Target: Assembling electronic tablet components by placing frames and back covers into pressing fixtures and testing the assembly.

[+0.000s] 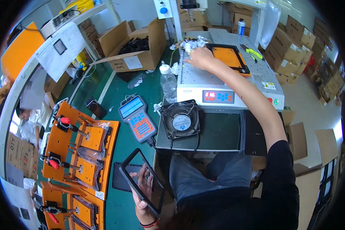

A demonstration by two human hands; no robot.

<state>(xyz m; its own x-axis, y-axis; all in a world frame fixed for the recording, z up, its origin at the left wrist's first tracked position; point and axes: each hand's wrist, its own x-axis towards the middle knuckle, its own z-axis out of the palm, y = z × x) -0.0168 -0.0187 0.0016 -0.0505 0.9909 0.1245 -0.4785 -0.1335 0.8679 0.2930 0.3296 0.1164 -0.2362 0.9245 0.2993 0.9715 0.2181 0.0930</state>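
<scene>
My left hand (141, 203) grips a black-framed glass panel (156, 193), tilted up over the bench's near edge. Fingers show through or reflected in its glass. Beneath and beside it lies a dark rectangular tray-like part (120, 177). My right arm stretches across a white heating-plate machine (188, 95) with a lit red display. At its far left, my right hand (201, 58) is closed beside a pile of crumpled white tissues (197, 40); a small pale thing shows at its fingertips, too small to name. Right of that hand, an orange plate in a black frame (225, 55) lies on the machine.
A clear bottle (168, 82), a black fan (181, 119) and a handheld keypad device (137, 119) stand between my arms. Orange clamp fixtures (90, 153) line the left. An open carton (136, 50) sits behind; green-handled pliers (253, 53) lie at the machine's right.
</scene>
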